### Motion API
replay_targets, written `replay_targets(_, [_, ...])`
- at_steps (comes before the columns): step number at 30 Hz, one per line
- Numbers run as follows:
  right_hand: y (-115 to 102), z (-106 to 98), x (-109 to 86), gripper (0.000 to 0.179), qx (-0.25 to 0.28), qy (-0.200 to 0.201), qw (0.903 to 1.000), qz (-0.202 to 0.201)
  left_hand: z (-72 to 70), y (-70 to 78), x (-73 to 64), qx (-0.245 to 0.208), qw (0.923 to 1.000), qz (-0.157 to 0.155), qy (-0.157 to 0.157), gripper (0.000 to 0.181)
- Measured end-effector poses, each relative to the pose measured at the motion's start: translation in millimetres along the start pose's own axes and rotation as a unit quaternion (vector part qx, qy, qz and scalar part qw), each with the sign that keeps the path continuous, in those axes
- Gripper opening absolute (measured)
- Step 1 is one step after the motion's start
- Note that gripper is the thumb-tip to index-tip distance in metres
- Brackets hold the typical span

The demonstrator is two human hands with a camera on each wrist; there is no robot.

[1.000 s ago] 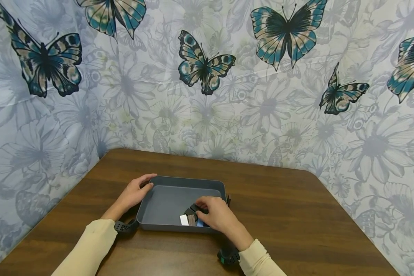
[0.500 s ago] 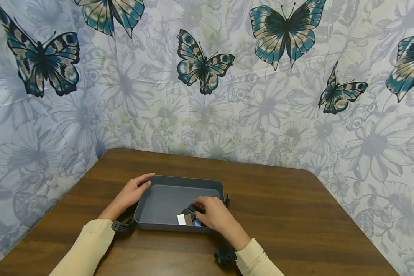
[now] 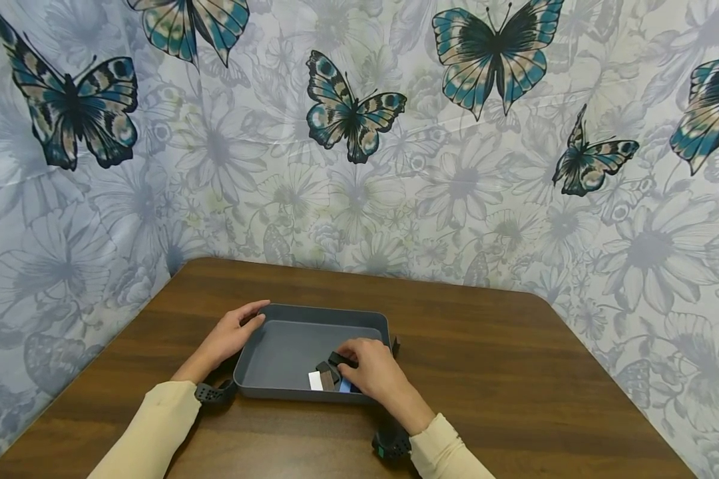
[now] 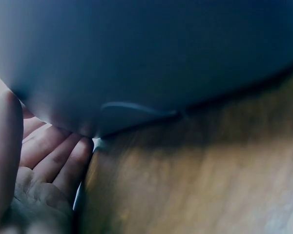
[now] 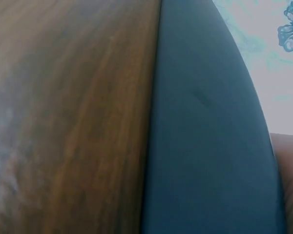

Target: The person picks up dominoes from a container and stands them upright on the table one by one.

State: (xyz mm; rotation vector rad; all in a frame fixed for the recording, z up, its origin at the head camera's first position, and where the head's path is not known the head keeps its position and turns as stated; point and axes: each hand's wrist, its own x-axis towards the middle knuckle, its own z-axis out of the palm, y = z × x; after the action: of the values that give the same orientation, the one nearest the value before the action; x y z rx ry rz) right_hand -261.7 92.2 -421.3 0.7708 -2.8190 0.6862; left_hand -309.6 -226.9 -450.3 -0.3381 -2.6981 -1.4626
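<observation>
A shallow grey tray [image 3: 305, 332] lies on the wooden table. My left hand [image 3: 230, 336] rests against its left side, with the thumb at the rim and the index finger reaching to the far left corner. In the left wrist view, the fingers [image 4: 58, 156] touch the outer wall. Over the tray's near right part, my right hand [image 3: 374, 369] pinches a small black block-like piece [image 3: 342, 360]. Beside it lie a white piece [image 3: 315, 381], a brownish piece [image 3: 326, 381], another dark piece [image 3: 323, 367] and a blue piece [image 3: 345, 385]. The right hand partly hides this cluster.
The wooden table [image 3: 485, 372] reaches beyond the tray on all sides. Behind it hangs a floral cloth [image 3: 359, 219] with butterflies. A dark tab [image 3: 396, 346] sticks out at the tray's right side. Black straps with devices sit on both wrists.
My right fingers have shifted the black piece slightly, and its angle differs a little. The left hand keeps its place on the tray. The view moved slightly at first.
</observation>
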Motion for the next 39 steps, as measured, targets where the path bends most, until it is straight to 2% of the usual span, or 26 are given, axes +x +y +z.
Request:
replay_targets(9, [8.1,-2.6,-4.2,0.024,0.03,0.038,0.9982,-0.035,3.5,-1.8,0.9,-0.004,1.0,0.001,0.001,0.051])
replay_targets(14, [13.5,-8.2,-5.8,0.022,0.081,0.033,0.9949,-0.05,5.2,-2.6,0.8,-0.004,1.0,0.001,0.0,0.051])
replay_targets(20, [21.0,-16.5,-7.9,0.02,0.136,0.019,0.9894,-0.048,6.3,-4.3,1.9,-0.003,1.0,0.0,0.001,0.051])
replay_targets(33, [22.5,-12.0,-10.1,0.021,0.135,0.009,0.9898,-0.045,7.5,-0.4,-2.1,0.005,0.9999,-0.01,0.009,0.055])
replay_targets(39, [22.8,-10.1,-8.2,0.021,0.127,0.015,0.9906,-0.047,8.4,9.0,-9.6,-0.016,0.9996,-0.023,0.004,0.06])
